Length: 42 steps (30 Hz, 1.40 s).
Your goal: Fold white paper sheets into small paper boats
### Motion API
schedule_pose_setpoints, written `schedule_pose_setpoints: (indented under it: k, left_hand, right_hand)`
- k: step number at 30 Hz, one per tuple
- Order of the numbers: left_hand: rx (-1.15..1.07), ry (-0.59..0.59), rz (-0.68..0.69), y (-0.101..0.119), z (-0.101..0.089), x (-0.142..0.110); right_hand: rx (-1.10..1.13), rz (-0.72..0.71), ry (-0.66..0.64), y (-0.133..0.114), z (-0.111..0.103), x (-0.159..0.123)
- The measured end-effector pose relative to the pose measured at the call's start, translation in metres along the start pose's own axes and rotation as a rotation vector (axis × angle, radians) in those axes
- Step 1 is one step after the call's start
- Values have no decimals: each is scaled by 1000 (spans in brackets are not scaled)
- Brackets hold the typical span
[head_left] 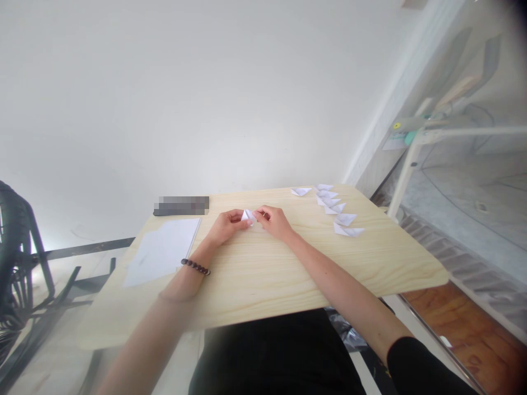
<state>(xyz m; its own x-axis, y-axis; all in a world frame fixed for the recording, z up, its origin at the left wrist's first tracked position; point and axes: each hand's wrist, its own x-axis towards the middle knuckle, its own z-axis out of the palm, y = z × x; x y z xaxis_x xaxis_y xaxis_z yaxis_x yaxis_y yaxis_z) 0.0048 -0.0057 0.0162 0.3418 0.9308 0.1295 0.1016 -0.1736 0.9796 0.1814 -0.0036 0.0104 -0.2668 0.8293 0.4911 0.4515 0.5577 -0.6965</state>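
Between my two hands, above the middle of the wooden table, is a small piece of folded white paper (247, 215). My left hand (226, 226) pinches its left side, thumb in front and fingers behind. On the paper's right edge, the fingertips of my right hand (272, 220) are closed. Part of the paper is hidden by the fingers. Several folded paper boats (332, 202) stand in a slanting row at the table's right, and one more paper boat (301, 192) sits apart to their left.
White paper sheets (164, 249) lie on the left of the table (255, 285). Behind them is a dark, partly blurred-out flat object (181, 206). A white wall rises along the table's back edge. A black chair (20, 263) stands at far left, a white metal frame (405, 175) at right.
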Motion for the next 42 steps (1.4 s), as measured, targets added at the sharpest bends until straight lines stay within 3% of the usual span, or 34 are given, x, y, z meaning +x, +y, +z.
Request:
schedule_pose_setpoints:
  k: [14, 27, 42]
  left_hand:
    - [211, -85, 25, 4, -2, -2]
    - [342, 17, 47, 5, 3, -2]
    - [227, -79, 15, 2, 2, -3]
  right_hand:
    - [30, -11, -64, 0, 1, 0]
    - [-16, -30, -51, -1, 2, 0]
    - [24, -29, -44, -2, 1, 0]
